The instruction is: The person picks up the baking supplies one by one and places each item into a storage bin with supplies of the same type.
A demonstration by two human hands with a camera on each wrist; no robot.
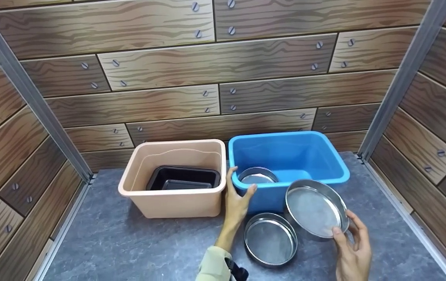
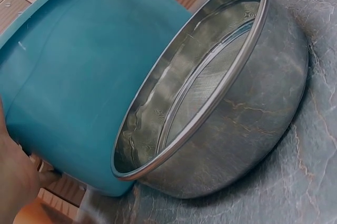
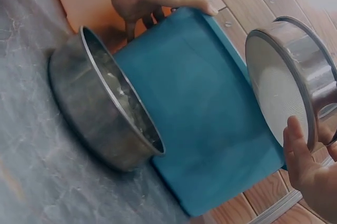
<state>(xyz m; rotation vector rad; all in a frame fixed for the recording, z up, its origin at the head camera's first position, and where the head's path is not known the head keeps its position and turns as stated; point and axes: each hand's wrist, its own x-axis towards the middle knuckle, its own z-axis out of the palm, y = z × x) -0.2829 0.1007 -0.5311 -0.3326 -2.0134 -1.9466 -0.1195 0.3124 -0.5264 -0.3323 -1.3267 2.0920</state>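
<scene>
My right hand point(image 1: 354, 251) pinches a round metal sieve point(image 1: 315, 208) by its near right rim. That sieve is tilted above the front edge of the blue bin point(image 1: 289, 160), its mesh underside point(image 3: 274, 89) showing in the right wrist view. The left hand point(image 1: 236, 205) grips the bin's front left corner, thumb at the front rim and fingers along the left side. On the tabletop before the bin lies a second sieve point(image 1: 271, 240), open side up. Inside the bin, at the left, a third sieve point(image 1: 258, 175) is partly hidden by the front wall.
A peach bin point(image 1: 180, 205) stands close to the left of the blue one and holds a black rectangular pan point(image 1: 184, 177). Wood-patterned walls point(image 1: 160, 70) with metal corner posts point(image 1: 406, 78) enclose the grey tabletop point(image 1: 160, 249) at the back and sides.
</scene>
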